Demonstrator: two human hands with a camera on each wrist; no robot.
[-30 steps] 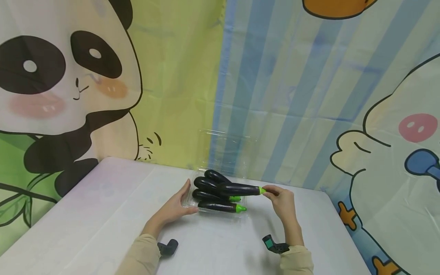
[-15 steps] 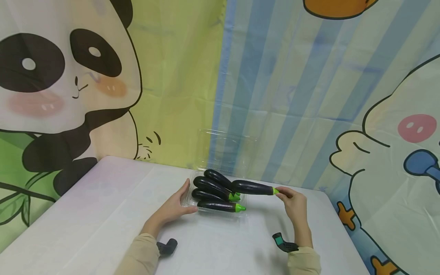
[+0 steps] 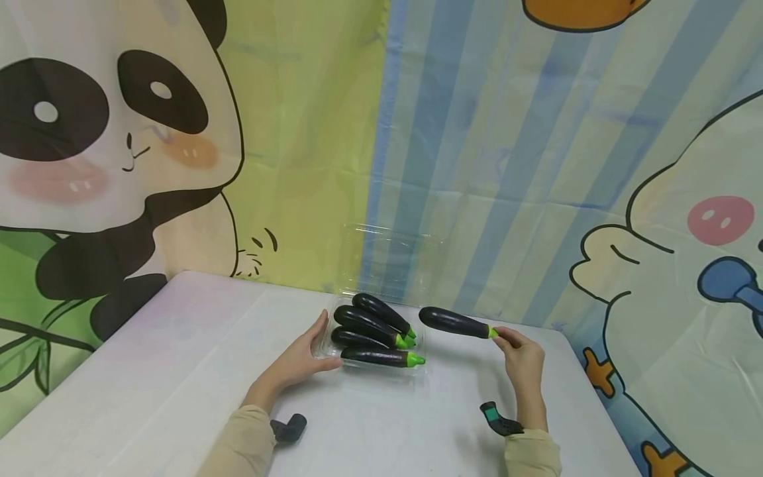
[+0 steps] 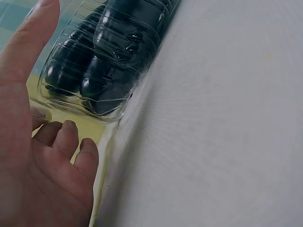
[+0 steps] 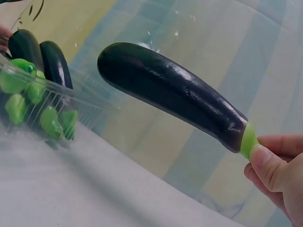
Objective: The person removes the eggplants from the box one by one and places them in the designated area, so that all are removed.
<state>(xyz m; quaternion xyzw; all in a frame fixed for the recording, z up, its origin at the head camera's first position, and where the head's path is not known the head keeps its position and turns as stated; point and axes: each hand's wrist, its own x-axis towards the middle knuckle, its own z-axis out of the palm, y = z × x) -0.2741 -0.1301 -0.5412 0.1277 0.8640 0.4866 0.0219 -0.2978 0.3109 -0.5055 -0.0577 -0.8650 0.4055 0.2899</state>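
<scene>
Holding an eggplant (image 3: 454,320) by its green stem, the right hand (image 3: 524,358) has a proper pinch going, with thumb and fingers meeting right at the stem. The rest of the eggplant sticks out to the left, fat end a bit higher than the stem, and it hangs in the air above the white surface (image 3: 197,371). It sits to the right of the clear plastic box (image 4: 110,113), not touching it.

The left hand (image 3: 301,354) isn't grasping anything. It's spread around the left end of the box, thumb out on the near side and fingers reaching toward the far side. Can't tell how hard it presses, if at all.

Inside the box there are more eggplants (image 3: 381,358), at least four, kinda fanned out with their green stems all pointing right. The nearest one lies pretty much straight across, while the far ones slant. The box's see-through lid (image 3: 384,230) stands up on the far side, wide open.

Behind everything hangs a cartoon curtain (image 3: 310,165), with a big panda (image 3: 89,192) on the left and blue stripes (image 3: 441,106) more to the right.
</scene>
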